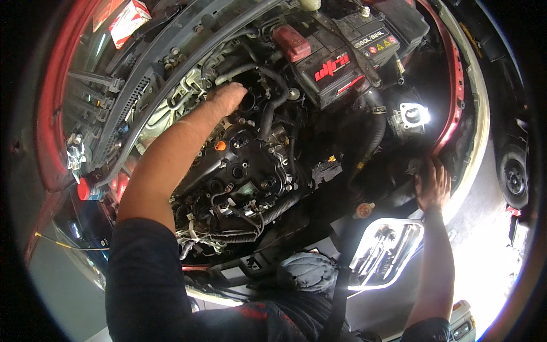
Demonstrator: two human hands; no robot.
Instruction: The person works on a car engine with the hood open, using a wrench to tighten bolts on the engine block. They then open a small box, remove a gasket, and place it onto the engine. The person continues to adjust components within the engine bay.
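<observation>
My left arm stretches across the engine (pixel 256 157), and my left hand (pixel 229 98) is down at its far side, beside black hoses (pixel 274 105). The fingers curl downward, and what they hold, if anything, is hidden. At the right, my right hand (pixel 434 185) lies with spread fingers on the front edge of the engine bay, holding nothing. Beyond it sits a brightly lit metal throttle body (pixel 413 115) with a round bore. A tray (pixel 420 232) of metal hand tools stands near my right forearm.
A car battery (pixel 330 68) with a red terminal cover fills the far right of the bay. A thick ribbed hose (pixel 373 122) runs below it. Grey bundled cloth (pixel 307 271) lies at the front edge. A red-and-white box (pixel 130 24) rests far left, above a red-lidded container (pixel 88 189).
</observation>
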